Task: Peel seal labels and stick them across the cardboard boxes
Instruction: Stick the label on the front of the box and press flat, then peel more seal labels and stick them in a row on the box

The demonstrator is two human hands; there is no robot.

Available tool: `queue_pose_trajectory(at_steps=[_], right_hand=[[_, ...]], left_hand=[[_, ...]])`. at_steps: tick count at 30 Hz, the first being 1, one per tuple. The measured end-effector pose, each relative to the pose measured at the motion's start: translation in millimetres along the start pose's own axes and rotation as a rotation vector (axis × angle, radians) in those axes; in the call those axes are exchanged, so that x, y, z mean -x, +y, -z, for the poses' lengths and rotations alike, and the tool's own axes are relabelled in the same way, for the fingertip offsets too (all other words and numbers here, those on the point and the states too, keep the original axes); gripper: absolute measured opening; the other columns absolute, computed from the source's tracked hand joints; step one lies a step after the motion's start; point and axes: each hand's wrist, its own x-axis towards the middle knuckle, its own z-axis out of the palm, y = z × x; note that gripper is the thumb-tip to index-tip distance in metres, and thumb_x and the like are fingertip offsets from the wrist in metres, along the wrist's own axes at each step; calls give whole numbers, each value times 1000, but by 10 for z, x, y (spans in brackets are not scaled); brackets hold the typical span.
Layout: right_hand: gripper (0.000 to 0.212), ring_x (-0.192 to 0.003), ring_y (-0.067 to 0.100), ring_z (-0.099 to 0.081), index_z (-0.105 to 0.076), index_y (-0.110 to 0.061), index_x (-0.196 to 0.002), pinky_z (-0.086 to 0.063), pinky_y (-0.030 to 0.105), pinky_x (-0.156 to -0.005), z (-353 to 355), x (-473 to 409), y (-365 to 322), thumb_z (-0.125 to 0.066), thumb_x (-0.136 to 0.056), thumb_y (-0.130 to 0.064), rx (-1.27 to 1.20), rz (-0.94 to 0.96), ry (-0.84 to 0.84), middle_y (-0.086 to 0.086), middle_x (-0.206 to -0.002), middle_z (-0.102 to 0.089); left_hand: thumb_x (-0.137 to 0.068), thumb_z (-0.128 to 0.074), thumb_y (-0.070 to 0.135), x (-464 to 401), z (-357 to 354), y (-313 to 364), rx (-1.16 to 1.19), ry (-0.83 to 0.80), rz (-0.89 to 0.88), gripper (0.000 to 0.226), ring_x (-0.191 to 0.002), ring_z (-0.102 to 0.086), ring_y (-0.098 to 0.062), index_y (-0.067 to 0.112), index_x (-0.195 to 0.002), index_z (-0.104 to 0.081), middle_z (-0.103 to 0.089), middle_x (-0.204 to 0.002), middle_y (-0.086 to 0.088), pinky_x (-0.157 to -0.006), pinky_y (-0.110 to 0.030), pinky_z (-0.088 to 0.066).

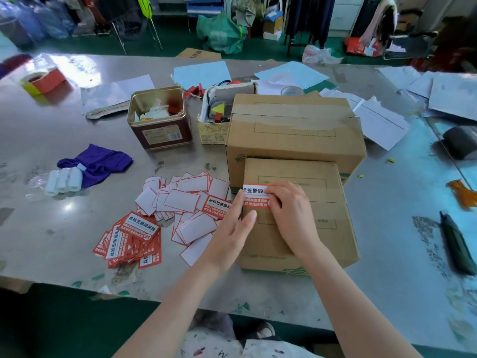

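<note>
Head view: small cardboard box (296, 215) near the table's (51, 140) front edge, touching the larger box (296, 130) behind. Seal label (255, 196) on its top-left edge; right hand (291, 213) presses it with curled fingers, left hand (232, 228) flat, fingers straight. Loose labels (134, 233) left; bare tabletop right.

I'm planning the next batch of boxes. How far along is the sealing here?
Done: a heap of blank white backings on the table suggests many labels are already peeled. In hand: both hands, left hand and right hand, press a red seal label onto the small box at its top left edge. Left: the big box behind shows tape but no label, and a pile of unpeeled labels remains.
</note>
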Motion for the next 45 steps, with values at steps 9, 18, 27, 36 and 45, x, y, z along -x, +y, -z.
queue_pose_trajectory(at_steps=[9, 18, 27, 36, 45], right_hand=[[12, -85, 23, -50, -67, -8, -92, -40, 30, -73, -127, -138, -148, -58, -87, -14, 152, -42, 6, 7, -93, -61], [14, -81, 28, -50, -67, -8, -84, -39, 36, -69, -605, -310, -661, -55, -87, -14, 250, -33, -33, 8, -82, -63], [20, -92, 24, -60, -64, -5, -103, -53, 38, -81, -1261, -355, -827, -47, -93, -11, 48, -292, -357, 12, -100, -65], [32, -106, 19, -59, -53, -15, -120, -53, 23, -77, -1700, -334, -527, -59, -90, -22, 35, -655, -397, 6, -118, -58], [39, -117, 21, -54, -46, -16, -129, -50, 29, -90, -1788, -362, -469, -57, -91, -17, -27, -729, -445, 6, -128, -54]], left_hand=[[-89, -30, 50, -164, 376, -44, 68, 125, -48, 50, -113, -56, -4, 24, -121, -59, -68, -112, 5, -99, -26, -40], [-99, -33, 26, -480, 1087, -180, 38, 242, 150, 37, -94, -64, -13, 7, -105, -65, -70, -98, -5, -79, -20, -49], [-96, -37, 18, -756, 1414, -564, -153, 165, 299, 33, -91, -62, -17, 6, -115, -61, -65, -110, -8, -67, -21, -46], [-96, -38, 8, -1048, 1316, -712, -267, 73, 426, 37, -121, -50, -26, 5, -132, -47, -50, -136, -11, -100, -35, -43], [-92, -52, 9, -1242, 1252, -804, -142, 107, 563, 41, -117, -54, -27, 4, -131, -45, -53, -131, -13, -97, -35, -47]])
